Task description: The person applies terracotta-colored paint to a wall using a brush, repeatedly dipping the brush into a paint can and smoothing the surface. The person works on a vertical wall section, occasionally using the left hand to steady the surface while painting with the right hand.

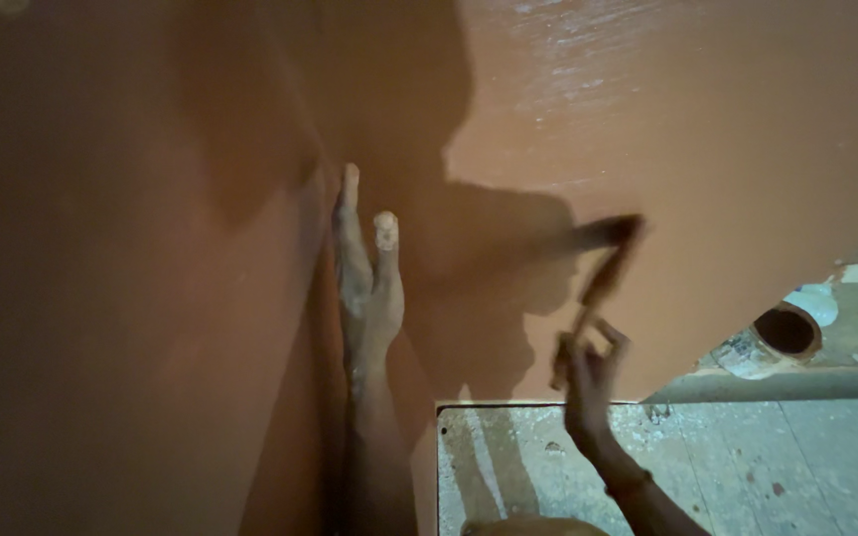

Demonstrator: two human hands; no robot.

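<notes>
While the left hand (369,288) lies open and flat at the wall's (727,129) inner corner, the right hand (588,372) grips a paintbrush (603,268) by its handle low down, bristles on the wet wall; it looks light, stiff, likely paint-slick.

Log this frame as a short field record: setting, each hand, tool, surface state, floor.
setting: inside corner of a reddish-brown wall, seen from above
left hand: flat against the wall at the corner, fingers stretched, smeared with pale material
right hand: grips the handle of a paint brush
paint brush: head touching the wall, blurred
surface state: glossy sheen at upper right, looks wet
floor: pale, speckled with splatter
other: round pipe opening at right
</notes>
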